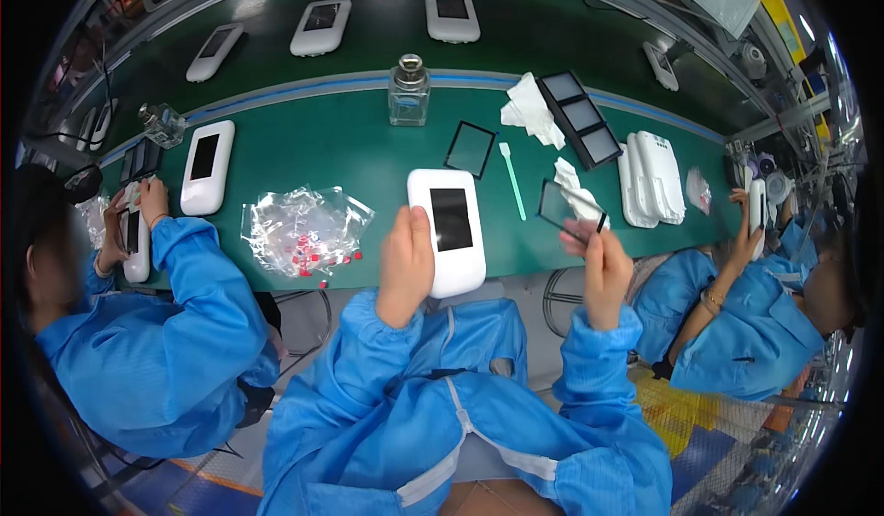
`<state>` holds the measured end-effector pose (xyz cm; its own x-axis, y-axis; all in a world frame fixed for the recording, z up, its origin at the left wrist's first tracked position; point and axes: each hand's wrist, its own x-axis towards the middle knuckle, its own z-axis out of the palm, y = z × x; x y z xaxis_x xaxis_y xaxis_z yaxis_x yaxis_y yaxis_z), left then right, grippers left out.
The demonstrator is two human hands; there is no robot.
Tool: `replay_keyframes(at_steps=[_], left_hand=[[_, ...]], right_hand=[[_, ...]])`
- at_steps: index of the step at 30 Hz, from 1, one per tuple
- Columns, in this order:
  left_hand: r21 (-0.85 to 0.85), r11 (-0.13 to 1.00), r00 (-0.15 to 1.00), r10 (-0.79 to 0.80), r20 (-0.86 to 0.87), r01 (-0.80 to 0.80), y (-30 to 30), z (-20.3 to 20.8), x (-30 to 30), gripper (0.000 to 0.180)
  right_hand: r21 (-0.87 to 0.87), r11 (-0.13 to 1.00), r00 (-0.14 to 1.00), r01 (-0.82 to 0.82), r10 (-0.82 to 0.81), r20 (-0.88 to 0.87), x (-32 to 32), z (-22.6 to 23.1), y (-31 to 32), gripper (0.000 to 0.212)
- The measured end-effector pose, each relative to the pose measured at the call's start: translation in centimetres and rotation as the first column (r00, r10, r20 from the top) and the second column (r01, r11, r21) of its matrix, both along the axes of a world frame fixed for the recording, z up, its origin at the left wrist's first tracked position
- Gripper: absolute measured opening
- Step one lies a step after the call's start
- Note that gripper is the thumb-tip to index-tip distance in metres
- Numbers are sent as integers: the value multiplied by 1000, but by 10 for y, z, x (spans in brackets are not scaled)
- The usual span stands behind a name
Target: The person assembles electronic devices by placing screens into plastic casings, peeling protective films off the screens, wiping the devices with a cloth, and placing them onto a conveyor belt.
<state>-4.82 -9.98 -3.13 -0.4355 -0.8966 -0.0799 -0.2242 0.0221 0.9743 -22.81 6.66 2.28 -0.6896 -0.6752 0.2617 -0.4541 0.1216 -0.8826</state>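
Observation:
My left hand (pixel 408 263) grips the left side of a white handheld device (pixel 469 272) with a dark screen, tilted up at the table's near edge. Between the fingers of my right hand (pixel 603 272) is the lower right corner of a clear rectangular panel with a black border (pixel 559 205). A crumpled white tissue (pixel 573 180) lies behind that panel. Another black-bordered panel (pixel 471 149) rests on the green table just beyond the device. To its right lies a pale green stick (pixel 513 183) with a white head.
Crumpled clear plastic film (pixel 299 231) with small red tabs lies left. A glass bottle (pixel 409 92) stands at the back. A black compartment tray (pixel 580 118) and stacked white housings (pixel 652 180) sit right. Co-workers in blue sit on both sides. White devices (pixel 320 26) lie on the strip beyond.

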Motion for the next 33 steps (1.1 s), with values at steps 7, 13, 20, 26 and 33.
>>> replay_keyframes(at_steps=[7, 13, 20, 26, 33], left_hand=[[-687, 727, 974, 147, 174, 13, 19, 30, 17, 26], [385, 768, 846, -372, -383, 512, 62, 49, 34, 13], [38, 854, 832, -494, -251, 519, 83, 41, 44, 8], [-38, 858, 830, -507, -233, 513, 74, 45, 58, 5], [102, 693, 609, -542, -579, 714, 69, 14, 58, 15]], right_hand=[[162, 973, 734, -164, 230, -638, 49, -6, 57, 32], [303, 891, 576, -338, 450, -683, 54, -8, 72, 41], [237, 940, 946, -244, 285, -157, 100, 10, 42, 63], [231, 940, 934, -252, 298, -196, 103, -6, 45, 66], [-117, 875, 870, -470, 481, 109, 100, -28, 43, 71]])
